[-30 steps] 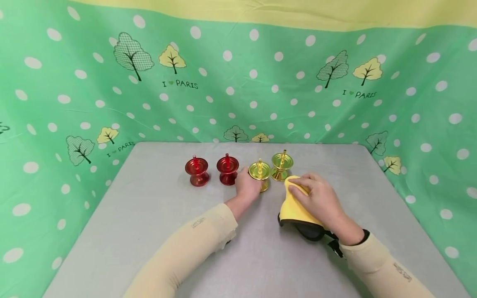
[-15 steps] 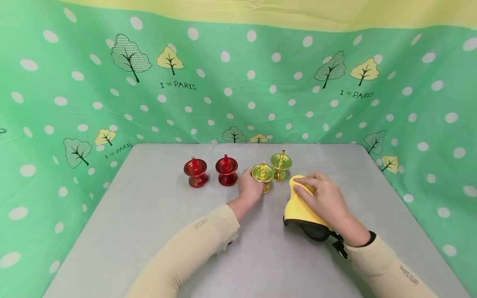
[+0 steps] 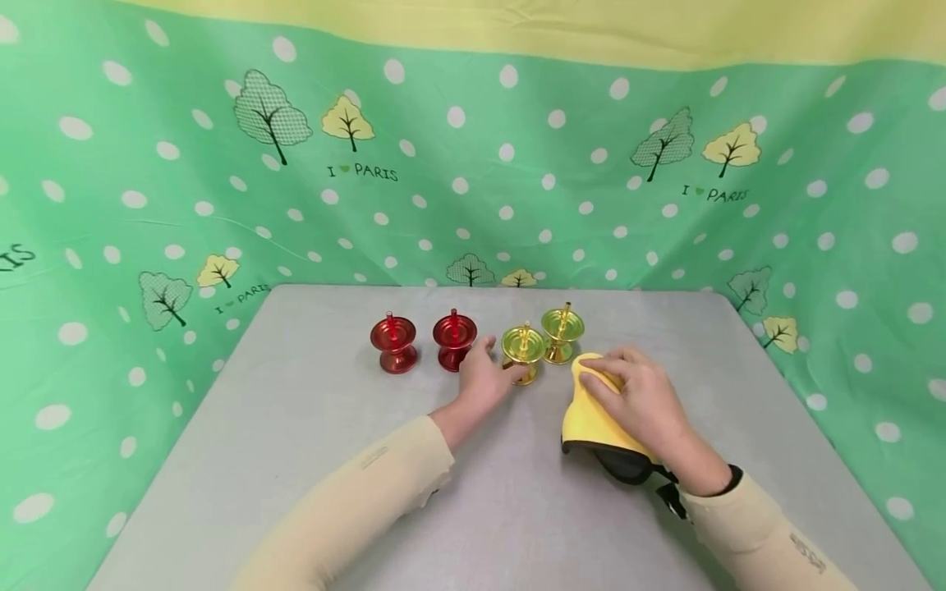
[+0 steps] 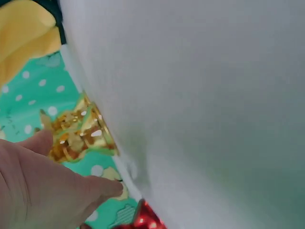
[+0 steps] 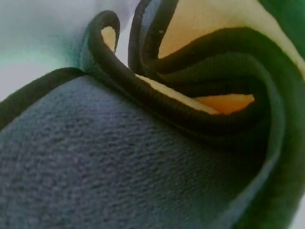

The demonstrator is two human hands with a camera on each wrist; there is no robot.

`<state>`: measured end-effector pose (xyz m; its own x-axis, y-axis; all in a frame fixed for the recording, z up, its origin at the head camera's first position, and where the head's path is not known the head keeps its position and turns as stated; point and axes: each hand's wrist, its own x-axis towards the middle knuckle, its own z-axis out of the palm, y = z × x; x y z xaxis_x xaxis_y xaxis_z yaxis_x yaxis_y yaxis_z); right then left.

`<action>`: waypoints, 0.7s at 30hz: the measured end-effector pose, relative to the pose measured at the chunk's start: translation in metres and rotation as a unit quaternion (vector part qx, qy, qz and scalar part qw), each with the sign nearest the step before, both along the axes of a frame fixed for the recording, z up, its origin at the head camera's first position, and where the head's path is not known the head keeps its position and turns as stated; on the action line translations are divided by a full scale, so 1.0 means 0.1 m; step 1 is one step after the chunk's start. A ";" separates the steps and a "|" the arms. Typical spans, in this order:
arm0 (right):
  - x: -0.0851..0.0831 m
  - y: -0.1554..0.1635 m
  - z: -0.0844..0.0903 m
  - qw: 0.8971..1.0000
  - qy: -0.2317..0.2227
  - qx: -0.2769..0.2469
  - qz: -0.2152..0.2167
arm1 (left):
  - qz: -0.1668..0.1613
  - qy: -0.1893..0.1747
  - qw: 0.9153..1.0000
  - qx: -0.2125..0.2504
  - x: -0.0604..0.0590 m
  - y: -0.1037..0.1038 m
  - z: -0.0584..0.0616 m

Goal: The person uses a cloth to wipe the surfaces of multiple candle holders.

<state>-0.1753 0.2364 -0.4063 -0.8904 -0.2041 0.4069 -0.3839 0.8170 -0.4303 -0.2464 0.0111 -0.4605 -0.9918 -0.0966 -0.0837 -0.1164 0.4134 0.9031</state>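
Two gold candle holders (image 3: 523,349) (image 3: 562,331) and two red ones (image 3: 394,345) (image 3: 454,338) stand in a row on the grey table (image 3: 296,427). My left hand (image 3: 492,367) lies beside the nearer gold holder with fingers spread and the thumb by its base. The left wrist view shows that holder (image 4: 78,131) just off the straight fingers (image 4: 102,187). My right hand (image 3: 636,394) grips a folded yellow cloth (image 3: 591,419) with a dark underside, right of the gold pair. The cloth's dark folds (image 5: 95,162) fill the right wrist view.
A green dotted curtain (image 3: 148,205) hangs around the table on the left, back and right. Bare grey tabletop stretches in front of both forearms and left of the red holders. A red holder (image 4: 145,220) shows at the bottom of the left wrist view.
My left hand has loosened from the nearer gold holder and drawn back slightly, fingers spreading. The right hand with the cloth has barely moved.
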 end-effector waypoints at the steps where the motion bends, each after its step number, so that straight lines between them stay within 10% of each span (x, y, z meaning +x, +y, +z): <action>1: 0.00 -0.01 0.00 1.000 0.002 -0.001 0.001 | -0.007 -0.001 1.000 0.006 0.06 -0.06 0.01; 9: 0.01 -0.03 -0.01 1.000 0.005 -0.010 0.013 | -0.009 -0.022 0.998 0.061 0.41 -0.61 0.08; 21: 0.01 -0.05 0.00 1.000 0.002 -0.014 0.017 | 0.035 -0.068 0.995 0.064 0.14 -0.92 0.03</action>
<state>-0.1746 0.2313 -0.4063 -0.8818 -0.2223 0.4159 -0.4124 0.7912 -0.4516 -0.2319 -0.0809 -0.4574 -0.9615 -0.1447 -0.2336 -0.2663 0.2818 0.9218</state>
